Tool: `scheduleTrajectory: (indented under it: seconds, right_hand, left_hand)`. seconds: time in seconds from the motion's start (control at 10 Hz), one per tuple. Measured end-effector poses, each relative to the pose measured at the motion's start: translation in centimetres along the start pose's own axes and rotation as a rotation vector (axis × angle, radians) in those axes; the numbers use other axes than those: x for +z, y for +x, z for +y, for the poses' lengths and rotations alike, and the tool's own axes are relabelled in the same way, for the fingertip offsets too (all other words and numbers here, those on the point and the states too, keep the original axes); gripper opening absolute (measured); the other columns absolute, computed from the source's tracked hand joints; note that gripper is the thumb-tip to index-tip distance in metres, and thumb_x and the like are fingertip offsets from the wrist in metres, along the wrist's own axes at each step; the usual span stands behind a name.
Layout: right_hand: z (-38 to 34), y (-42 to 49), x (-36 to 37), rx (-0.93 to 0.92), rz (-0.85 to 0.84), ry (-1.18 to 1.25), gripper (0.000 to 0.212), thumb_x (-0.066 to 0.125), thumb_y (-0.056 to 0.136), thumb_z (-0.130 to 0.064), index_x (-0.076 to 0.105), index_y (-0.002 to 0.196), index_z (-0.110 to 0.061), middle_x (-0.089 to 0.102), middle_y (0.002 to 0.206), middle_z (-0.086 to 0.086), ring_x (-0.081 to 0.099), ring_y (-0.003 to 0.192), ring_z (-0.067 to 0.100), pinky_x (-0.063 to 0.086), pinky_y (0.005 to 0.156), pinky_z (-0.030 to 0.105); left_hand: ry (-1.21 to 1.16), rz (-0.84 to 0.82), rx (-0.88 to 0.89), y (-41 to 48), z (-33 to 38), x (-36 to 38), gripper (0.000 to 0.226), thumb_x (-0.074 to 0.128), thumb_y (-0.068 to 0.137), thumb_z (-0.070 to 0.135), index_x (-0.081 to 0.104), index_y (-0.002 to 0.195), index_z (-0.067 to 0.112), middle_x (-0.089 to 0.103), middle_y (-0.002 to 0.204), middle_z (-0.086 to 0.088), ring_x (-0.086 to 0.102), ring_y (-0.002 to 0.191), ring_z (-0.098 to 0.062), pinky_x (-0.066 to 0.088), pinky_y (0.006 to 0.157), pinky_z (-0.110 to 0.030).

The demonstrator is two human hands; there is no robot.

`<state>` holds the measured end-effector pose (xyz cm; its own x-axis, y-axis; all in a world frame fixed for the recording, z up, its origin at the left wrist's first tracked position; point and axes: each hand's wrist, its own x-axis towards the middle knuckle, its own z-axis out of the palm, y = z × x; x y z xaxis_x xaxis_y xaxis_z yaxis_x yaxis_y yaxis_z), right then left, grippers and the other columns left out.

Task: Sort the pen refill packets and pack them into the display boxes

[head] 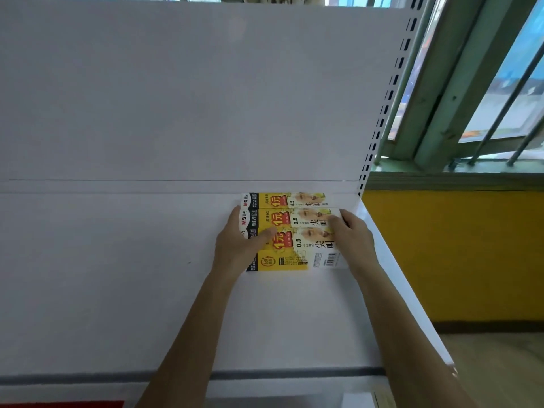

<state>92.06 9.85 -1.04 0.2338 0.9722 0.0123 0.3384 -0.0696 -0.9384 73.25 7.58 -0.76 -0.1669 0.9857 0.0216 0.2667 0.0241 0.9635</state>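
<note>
The white shop shelf (117, 290) takes up most of the view, its back panel (176, 98) rising behind and a slotted upright (382, 113) closing the right edge; three yellow-and-white gel refill display boxes lie side by side at the shelf's far right – the rear display box (284, 200) near the back panel, the middle display box (294, 217) touching it, the front display box (300, 248) touching that; no loose packets show, so this looks like the late step, the filled boxes being lined up in a row; the next move probably calls for an even push from both ends, so the front box sits square and flush with its neighbours without skewing them; the left hand (238, 245) grips the front box's left end, thumb (265, 233) laid across its printed top, fingers hidden round the end; the right hand (354, 234) holds the right end, its fingers (338, 220) curled over the top edge – the tips reach about the seam with the middle box
</note>
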Motion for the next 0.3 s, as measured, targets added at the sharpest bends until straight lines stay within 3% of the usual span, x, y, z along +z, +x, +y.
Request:
scheduleTrajectory:
  seconds: [0.1,0.2,0.3]
  right_hand:
    - [-0.7,-0.1,0.2,0.023,0.038,0.006,0.025,0.037,0.092,-0.018,0.061,0.097,-0.012,0.063,0.084,0.0,0.057,0.072,0.014,0.038,0.053,0.023]
    - [-1.0,-0.4,0.0,-0.01,0.066,0.0,0.031,0.036,0.095,-0.023,0.06,0.104,-0.007,0.063,0.089,0.004,0.057,0.08,0.017,0.048,0.07,0.034]
    - [-0.8,-2.3,-1.2,-0.139,0.176,-0.013,0.03,0.045,0.094,-0.027,0.056,0.116,-0.01,0.058,0.109,0.003,0.056,0.091,0.013,0.05,0.077,0.031]
  left_hand:
    - [0.036,0.076,-0.002,-0.3,0.4,0.5,0.04,0.067,0.082,0.033,0.05,0.119,0.028,0.061,0.1,0.011,0.056,0.077,0.003,0.042,0.059,-0.011]
    - [0.235,0.179,0.098,-1.0,0.9,0.5,0.031,0.055,0.09,0.035,0.049,0.118,0.022,0.057,0.109,0.006,0.056,0.1,-0.011,0.044,0.079,-0.024]
    - [0.395,0.397,0.238,-3.5,1.1,0.6,0.036,0.054,0.09,0.022,0.052,0.124,0.01,0.053,0.124,-0.007,0.05,0.111,-0.02,0.04,0.089,-0.027]
